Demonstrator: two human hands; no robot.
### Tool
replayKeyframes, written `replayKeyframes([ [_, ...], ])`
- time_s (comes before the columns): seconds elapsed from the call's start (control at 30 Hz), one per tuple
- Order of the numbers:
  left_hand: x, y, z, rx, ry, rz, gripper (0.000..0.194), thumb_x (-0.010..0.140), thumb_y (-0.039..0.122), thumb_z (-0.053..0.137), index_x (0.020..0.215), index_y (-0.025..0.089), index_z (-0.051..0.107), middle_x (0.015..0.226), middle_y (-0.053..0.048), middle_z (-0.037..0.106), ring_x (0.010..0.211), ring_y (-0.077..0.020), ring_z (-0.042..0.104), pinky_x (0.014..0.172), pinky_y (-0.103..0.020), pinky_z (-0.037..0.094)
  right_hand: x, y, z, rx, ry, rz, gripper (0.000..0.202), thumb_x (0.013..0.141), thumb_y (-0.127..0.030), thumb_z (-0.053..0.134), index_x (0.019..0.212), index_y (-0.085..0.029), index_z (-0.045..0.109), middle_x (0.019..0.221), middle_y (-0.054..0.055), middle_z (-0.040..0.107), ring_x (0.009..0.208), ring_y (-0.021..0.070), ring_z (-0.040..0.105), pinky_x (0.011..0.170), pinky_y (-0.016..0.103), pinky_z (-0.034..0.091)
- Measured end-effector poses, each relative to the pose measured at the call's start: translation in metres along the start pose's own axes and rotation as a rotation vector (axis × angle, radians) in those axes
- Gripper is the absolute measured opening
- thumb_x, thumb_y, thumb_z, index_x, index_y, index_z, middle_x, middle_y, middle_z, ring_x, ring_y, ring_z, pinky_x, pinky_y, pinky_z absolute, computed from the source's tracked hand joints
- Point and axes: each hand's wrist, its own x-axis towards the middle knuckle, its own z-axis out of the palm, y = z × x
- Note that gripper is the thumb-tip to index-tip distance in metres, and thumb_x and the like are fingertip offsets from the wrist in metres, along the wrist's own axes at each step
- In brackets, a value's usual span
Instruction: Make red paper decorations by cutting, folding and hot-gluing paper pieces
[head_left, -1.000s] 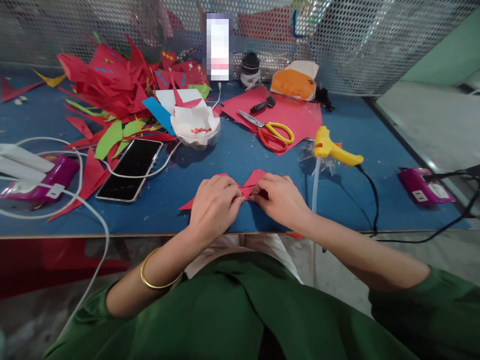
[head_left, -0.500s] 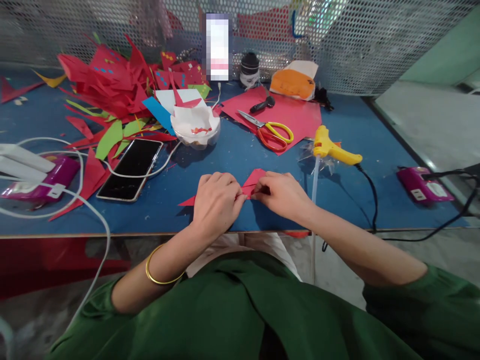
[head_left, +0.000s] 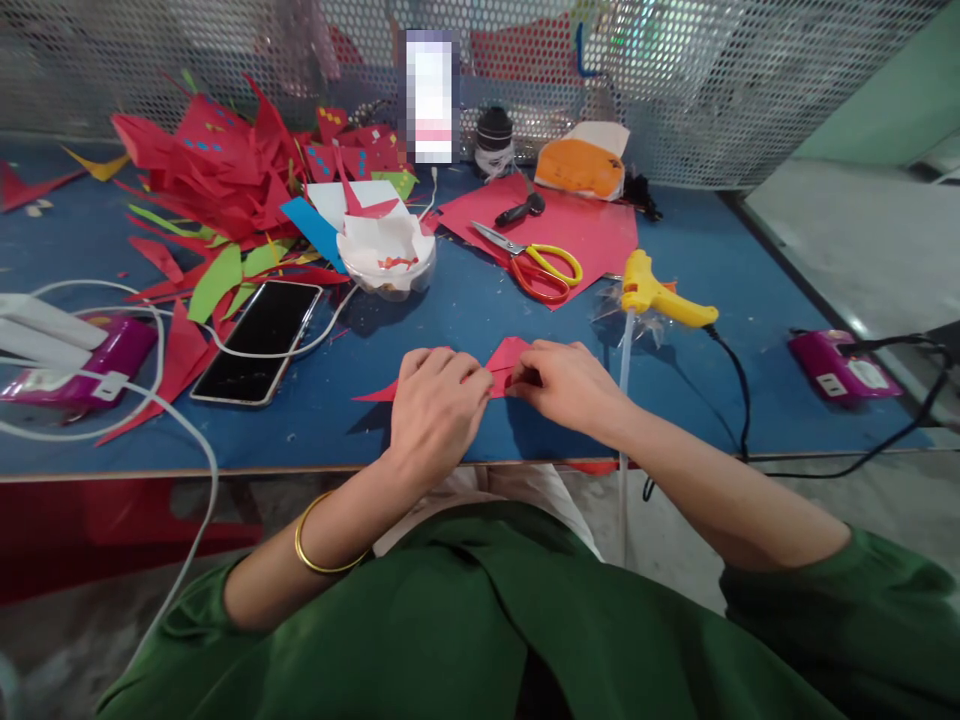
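Note:
A piece of folded red paper (head_left: 508,355) lies at the front of the blue table, partly covered by both hands. My left hand (head_left: 437,405) is closed over its left part, fingers bent onto it; a pointed red tip sticks out to the left. At the paper's right side, my right hand (head_left: 566,385) pinches the edge between thumb and curled fingers. The hands are close together but do not touch. Beyond them lie scissors (head_left: 536,265) with one yellow and one red handle, on a red sheet (head_left: 600,235).
A yellow glue gun (head_left: 660,292) with its black cord is to the right, near a purple power strip (head_left: 844,365). On the left are a dark phone (head_left: 259,345), white cables and a heap of red paper pieces (head_left: 217,160). A clear bowl (head_left: 386,265) stands mid-table.
My left hand has shifted slightly, and the red tip at its left shows a little more. The right hand keeps its pinch. The whole view has moved a little.

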Motion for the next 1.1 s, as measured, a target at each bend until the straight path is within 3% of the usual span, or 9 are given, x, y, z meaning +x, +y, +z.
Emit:
replayKeyframes([
  [0.13,-0.004,0.004,0.003,0.074,0.033,0.139,0.016,0.094,0.016,0.055,0.090,0.021,0.070,0.084,0.000,0.072,0.084,-0.0198,0.059,0.085,-0.039,0.038,0.000,0.001,0.001,0.040,0.011,0.018,0.007,0.084,-0.022,0.067,0.077,-0.022,0.069,0.087,0.001,0.067,0.080,0.0175,0.061,0.079,0.035,0.034],
  [0.27,-0.009,0.007,-0.002,0.130,-0.037,0.203,0.019,0.093,0.017,0.053,0.100,0.016,0.071,0.092,-0.004,0.072,0.088,-0.0225,0.060,0.088,-0.042,0.041,0.000,0.000,0.000,0.038,0.015,0.016,0.008,0.085,-0.024,0.068,0.078,-0.022,0.069,0.086,0.001,0.068,0.082,0.0181,0.061,0.081,0.036,0.035],
  [0.43,-0.014,0.009,-0.009,0.105,-0.111,0.223,0.033,0.094,0.029,0.049,0.113,0.009,0.068,0.106,-0.010,0.071,0.101,-0.0273,0.060,0.097,-0.046,0.039,-0.003,0.006,-0.002,0.020,0.020,-0.007,0.007,0.086,-0.024,0.067,0.080,-0.022,0.070,0.086,0.000,0.068,0.081,0.0176,0.062,0.082,0.036,0.035],
  [0.7,-0.015,0.014,-0.006,0.086,-0.064,0.225,0.043,0.095,0.041,0.053,0.115,0.006,0.067,0.110,-0.013,0.071,0.103,-0.0285,0.060,0.098,-0.045,0.039,-0.006,0.012,-0.002,0.001,0.041,0.001,0.008,0.086,-0.022,0.066,0.080,-0.021,0.070,0.085,0.000,0.067,0.082,0.0181,0.062,0.082,0.036,0.035],
  [1.1,-0.017,0.021,0.003,0.047,-0.078,0.295,0.049,0.098,0.041,0.049,0.122,0.001,0.063,0.118,-0.017,0.070,0.104,-0.0279,0.063,0.092,-0.039,0.048,-0.008,0.017,-0.005,0.026,0.060,0.008,0.008,0.085,-0.024,0.068,0.078,-0.022,0.072,0.083,-0.001,0.067,0.077,0.0158,0.062,0.083,0.035,0.036],
])
